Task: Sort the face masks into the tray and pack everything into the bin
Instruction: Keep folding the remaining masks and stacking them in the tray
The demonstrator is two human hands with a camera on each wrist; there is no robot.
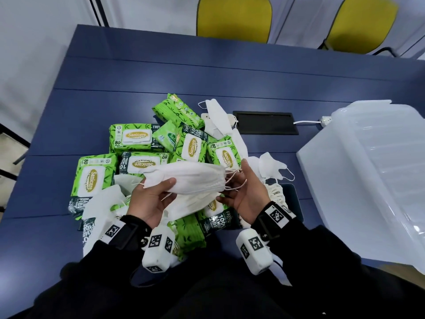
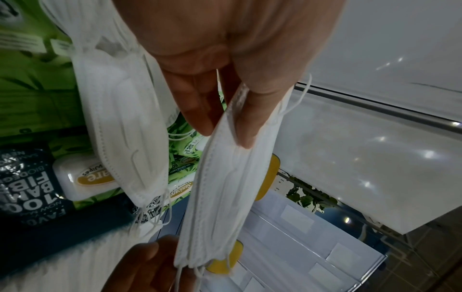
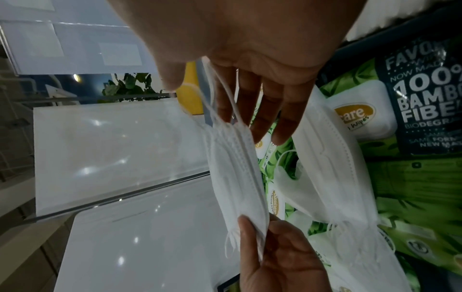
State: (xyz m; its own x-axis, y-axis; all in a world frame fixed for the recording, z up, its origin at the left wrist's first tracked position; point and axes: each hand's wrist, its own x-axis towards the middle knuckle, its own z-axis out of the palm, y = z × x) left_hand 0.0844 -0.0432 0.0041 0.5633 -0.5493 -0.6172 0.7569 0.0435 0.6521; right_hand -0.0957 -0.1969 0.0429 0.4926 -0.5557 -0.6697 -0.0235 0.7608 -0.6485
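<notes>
We find a flat stack of folded white fabric face masks (image 1: 186, 178) held clear above the heap, its long axis running left to right between the two hands. The left hand (image 1: 153, 199) pinches the stack's left end, thumb on top and fingers beneath; the left wrist view shows the thumb (image 2: 252, 118) pressed on the fabric. The right hand (image 1: 245, 189) is at the opposite end, where the ear loops trail out. Its fingers (image 3: 265, 110) are nearly straight and the loops run across them; we cannot tell whether they actually grip the loops.

The destination matters most. The translucent white plastic bin (image 1: 368, 180) lies well apart to the right, on the right hand's side, so the right hand is the nearer. We judge that the stack must travel rightward, roughly along its own long axis. No tray can be picked out with certainty; a dark flat object (image 1: 292, 201) sits just beyond the right wrist, but its nature is unclear.

Below the hands, green and white packs of wet wipes (image 1: 138, 139) are piled on the blue table (image 1: 161, 72), touching and overlapping. More loose white masks (image 1: 271, 168) lie among them, and another stack (image 3: 332, 170) rests on the packs directly beneath the held one. We judge sorting to be at an early stage.
</notes>
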